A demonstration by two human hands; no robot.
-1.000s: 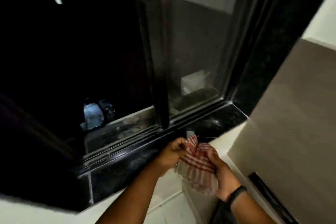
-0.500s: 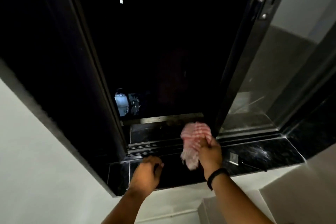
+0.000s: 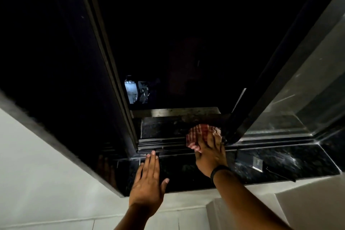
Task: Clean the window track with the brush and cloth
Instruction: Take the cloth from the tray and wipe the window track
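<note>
My right hand (image 3: 210, 152) presses a red and white striped cloth (image 3: 198, 133) down on the window track (image 3: 164, 146), right beside the lower corner of the sliding window frame (image 3: 240, 127). The cloth bulges out above and to the left of my fingers. My left hand (image 3: 147, 183) lies flat and empty on the black stone sill (image 3: 186, 170), fingers together, fingertips at the track's near edge. A thin dark tool, perhaps the brush, (image 3: 280, 173) lies on the sill at the right; its shape is hard to tell.
The window opening is dark, with a small lit patch (image 3: 133, 90) far outside. A glass pane (image 3: 302, 87) fills the right side. A small silver plate (image 3: 256, 162) lies on the sill. White wall (image 3: 37, 183) runs below and to the left.
My right hand has carried the cloth from in front of the sill up onto the track. My left hand let go of the cloth and now rests flat on the sill.
</note>
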